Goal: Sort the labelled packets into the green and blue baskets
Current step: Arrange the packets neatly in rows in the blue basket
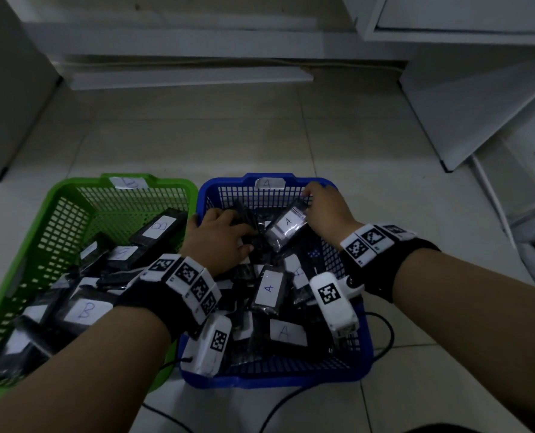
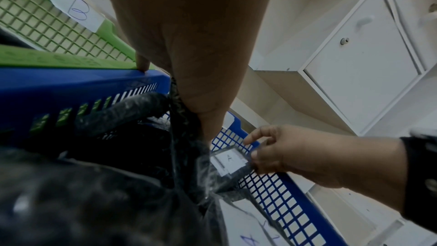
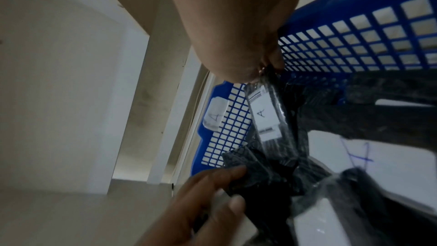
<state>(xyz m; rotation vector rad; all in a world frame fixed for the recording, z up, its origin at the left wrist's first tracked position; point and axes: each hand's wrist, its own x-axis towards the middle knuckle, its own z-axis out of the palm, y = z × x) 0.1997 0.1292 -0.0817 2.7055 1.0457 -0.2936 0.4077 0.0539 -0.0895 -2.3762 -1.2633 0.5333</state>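
Nearest us, our two forearms reach forward over two baskets that sit side by side on the tiled floor (image 1: 260, 126). The green basket (image 1: 56, 210), tagged B on its far rim, holds a heap of dark packets, several showing white B labels. The blue basket (image 1: 364, 348), tagged A, is piled with dark packets with A labels. Our left hand (image 1: 219, 235) is down inside the blue basket with its fingers curled around a dark packet (image 3: 257, 171). Our right hand (image 1: 322, 207), near the far wall of the blue basket, pinches the top of a packet marked A (image 1: 286, 225), tilted above the pile. Beyond stand white cabinets (image 1: 466, 89)
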